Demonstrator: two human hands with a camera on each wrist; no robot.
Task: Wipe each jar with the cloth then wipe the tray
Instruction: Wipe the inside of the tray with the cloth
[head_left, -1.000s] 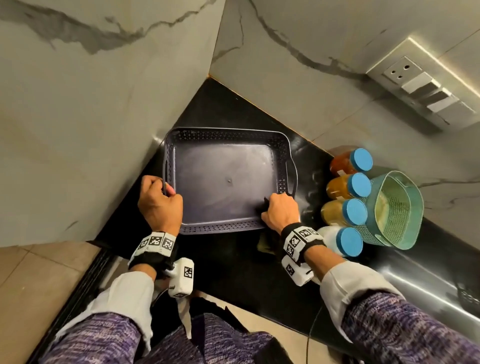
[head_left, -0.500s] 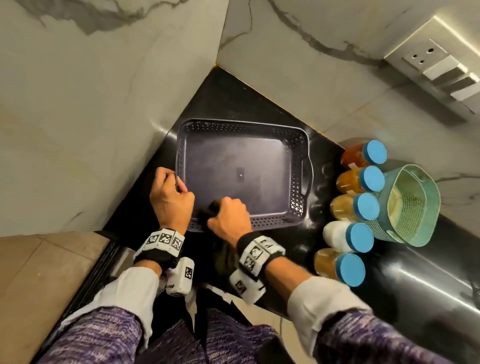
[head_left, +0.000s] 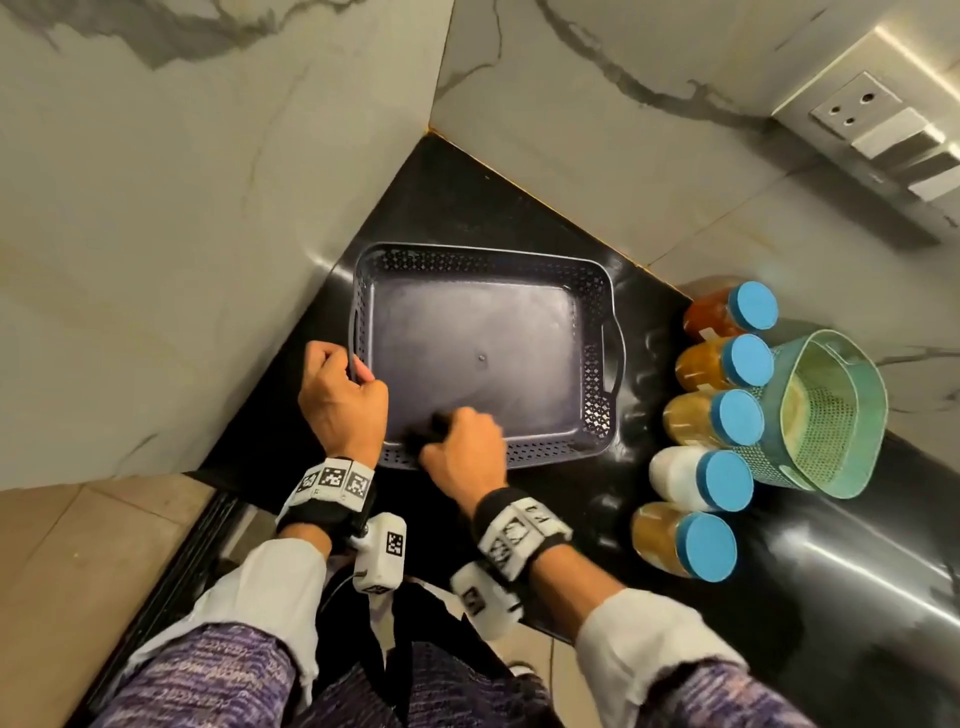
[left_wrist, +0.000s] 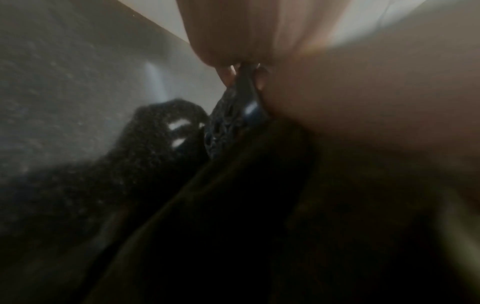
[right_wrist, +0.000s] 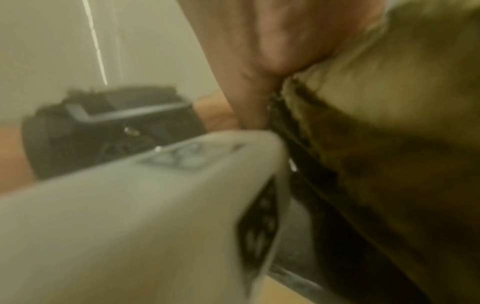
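A dark perforated tray (head_left: 597, 358) sits empty on the black counter in the corner. My left hand (head_left: 340, 400) grips its left handle; the tray rim (left_wrist: 241, 102) shows between those fingers in the left wrist view. My right hand (head_left: 462, 447) holds a dark cloth (head_left: 426, 431) bunched against the tray's near edge, close to the left hand. The cloth (right_wrist: 363, 123) fills the right side of the right wrist view. Several jars with blue lids (head_left: 727, 421) lie in a row on the counter right of the tray.
A green perforated basket (head_left: 821, 415) stands right of the jars. Marble walls close the corner at left and behind. A switch panel (head_left: 883, 130) is on the back wall. The counter's front edge runs below my wrists, with floor tiles at lower left.
My right hand with the cloth has swept left along the tray's near edge, from the right corner to beside the left hand. The left hand stays on the handle.
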